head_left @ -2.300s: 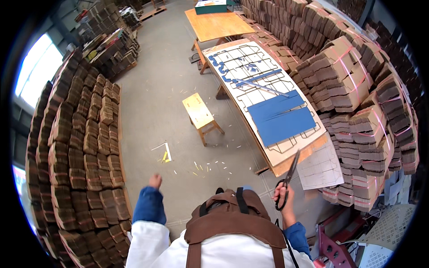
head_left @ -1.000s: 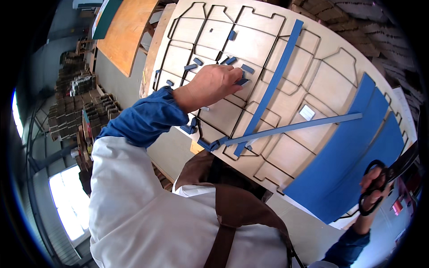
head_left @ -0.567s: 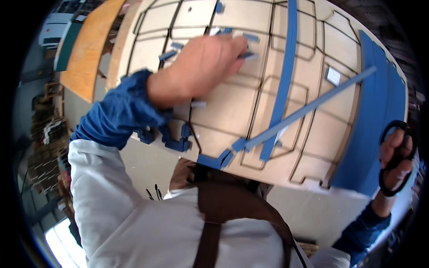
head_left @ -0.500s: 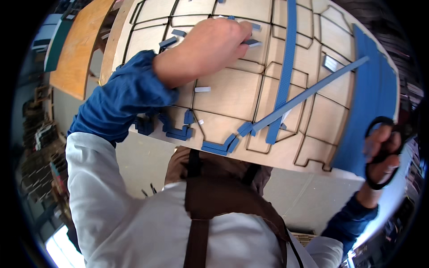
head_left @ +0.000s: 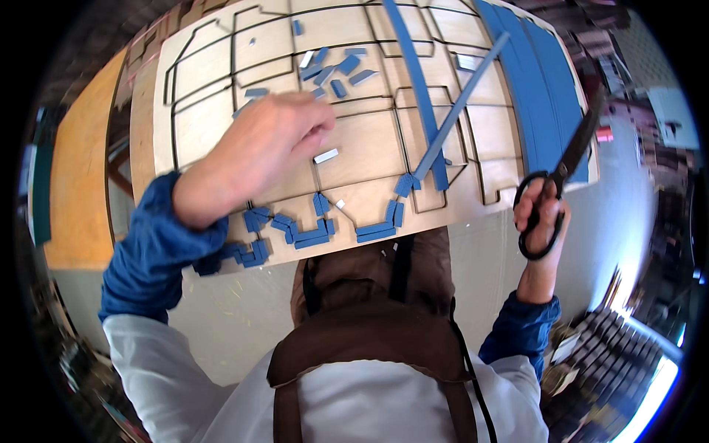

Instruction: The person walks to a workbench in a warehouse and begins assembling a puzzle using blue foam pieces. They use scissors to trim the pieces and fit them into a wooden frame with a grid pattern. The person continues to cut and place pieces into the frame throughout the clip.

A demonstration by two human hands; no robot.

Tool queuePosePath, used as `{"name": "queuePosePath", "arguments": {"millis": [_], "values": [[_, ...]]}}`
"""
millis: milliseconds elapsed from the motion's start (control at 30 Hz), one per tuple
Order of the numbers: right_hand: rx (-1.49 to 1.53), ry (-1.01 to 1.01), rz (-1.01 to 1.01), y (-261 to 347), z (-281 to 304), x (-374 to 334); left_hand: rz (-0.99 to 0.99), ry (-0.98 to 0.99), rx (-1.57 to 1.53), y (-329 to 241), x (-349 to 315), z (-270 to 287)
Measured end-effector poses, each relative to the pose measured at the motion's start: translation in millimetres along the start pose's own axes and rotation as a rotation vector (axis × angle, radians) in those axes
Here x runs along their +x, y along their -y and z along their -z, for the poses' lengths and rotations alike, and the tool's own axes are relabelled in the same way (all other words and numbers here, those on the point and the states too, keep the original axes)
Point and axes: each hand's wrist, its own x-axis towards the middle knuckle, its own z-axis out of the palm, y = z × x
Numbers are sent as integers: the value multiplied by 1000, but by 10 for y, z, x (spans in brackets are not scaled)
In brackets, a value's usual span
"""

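My right hand grips black-handled scissors by their loops at the right edge of the board, blades pointing up and away. Over the left part of this pale wooden die board, with dark blades set in it, my left hand has its fingers bent together; whatever they may hold is hidden. Just beyond it lies a scatter of short blue foam pieces. A white piece lies near its fingertips. Blue foam pieces stand along the blade lines at the near edge.
A long blue strip crosses the board, with a narrower strip slanting against it. Wide blue foam sheets cover the right side. An orange-brown wooden panel stands at left. Dark stacked material is at lower right.
My left hand has drawn back toward me from the loose blue pieces, which now show. The scissors have swung into plain sight, blades pointing away. The whole view has shifted.
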Motion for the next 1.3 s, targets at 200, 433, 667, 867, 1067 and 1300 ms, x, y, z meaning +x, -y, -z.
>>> {"name": "queuePosePath", "arguments": {"millis": [200,433,667,867,1067,1300], "values": [[-636,-185,-279,1,-123,104,-193,86,-58,-293,-169,28],[-1076,-196,-253,-82,-163,183,-221,137,-46,-579,-284,-150],[-1095,-147,-140,-106,-72,250,-152,113,-12,-780,-383,-461],[-1199,-46,12,-93,7,298,-58,63,39,-962,-407,-616],[-1122,-78,357,-13,26,250,53,-64,65,-1080,-482,-758],[-542,305,796,-49,-861,-188,132,-185,124,-1179,-533,-949]]}}
